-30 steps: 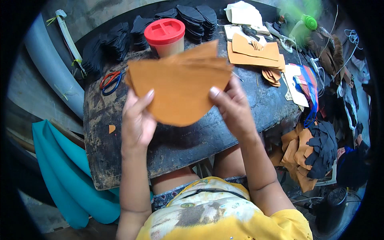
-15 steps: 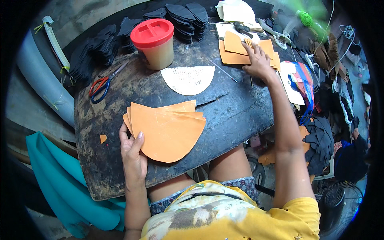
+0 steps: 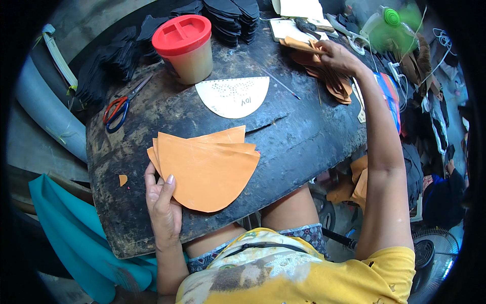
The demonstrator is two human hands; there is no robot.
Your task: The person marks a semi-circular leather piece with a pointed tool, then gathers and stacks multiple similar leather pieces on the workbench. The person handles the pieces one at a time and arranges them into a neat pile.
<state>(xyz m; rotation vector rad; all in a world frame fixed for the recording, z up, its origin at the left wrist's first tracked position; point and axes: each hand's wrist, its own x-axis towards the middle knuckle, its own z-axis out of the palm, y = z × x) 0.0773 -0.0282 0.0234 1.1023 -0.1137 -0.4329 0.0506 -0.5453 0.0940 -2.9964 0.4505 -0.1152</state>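
A stack of orange half-round leather pieces (image 3: 207,164) lies on the dark worn table (image 3: 298,137). My left hand (image 3: 162,200) rests flat on the stack's near left edge, thumb on top. My right hand (image 3: 338,57) reaches to the far right and pinches the top of a pile of tan and brown cut pieces (image 3: 329,76), lifting some. A cream half-round paper pattern (image 3: 234,96) with small holes lies between the two piles.
A jar with a red lid (image 3: 185,48) stands at the back. Orange-handled scissors (image 3: 117,109) lie at the left. Stacks of black cut pieces (image 3: 233,15) line the far edge. A teal cloth (image 3: 71,238) hangs at the lower left. Scraps crowd the right.
A second ago both hands held the orange stack up. It now lies on the table under my left hand, and my right hand has reached to the far right pile.
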